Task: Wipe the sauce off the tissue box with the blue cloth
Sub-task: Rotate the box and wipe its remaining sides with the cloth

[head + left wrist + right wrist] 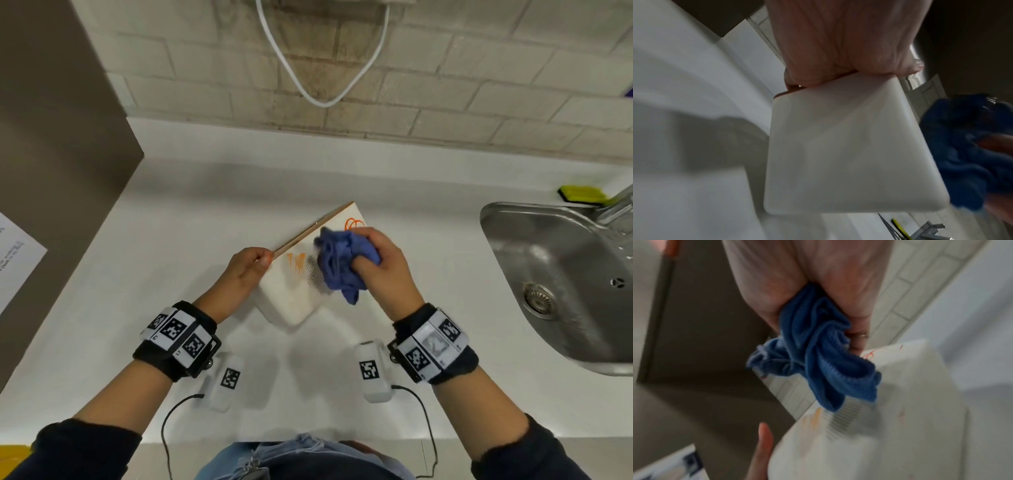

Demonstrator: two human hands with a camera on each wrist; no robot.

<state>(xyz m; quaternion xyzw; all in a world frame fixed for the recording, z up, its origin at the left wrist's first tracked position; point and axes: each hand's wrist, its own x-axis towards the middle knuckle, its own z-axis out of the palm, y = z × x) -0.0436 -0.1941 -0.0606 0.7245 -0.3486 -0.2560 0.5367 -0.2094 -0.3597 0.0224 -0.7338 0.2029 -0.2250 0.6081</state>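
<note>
While orange sauce streaks (296,263) are still showing on its face, the white rounded plastic tissue box (298,294) is standing tilted on the white countertop (191,212), so the wiping is looking unfinished. The left hand (246,270) is gripping its wood-trimmed upper edge, and the right hand (383,263) is clutching the bunched blue cloth (337,265) against the box, just beside the streaks

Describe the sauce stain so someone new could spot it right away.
Find the white counter left of the steel sink. On it the left hand tilts the white tissue box. The sauce stain is the orange drips beside the blue cloth.
</note>
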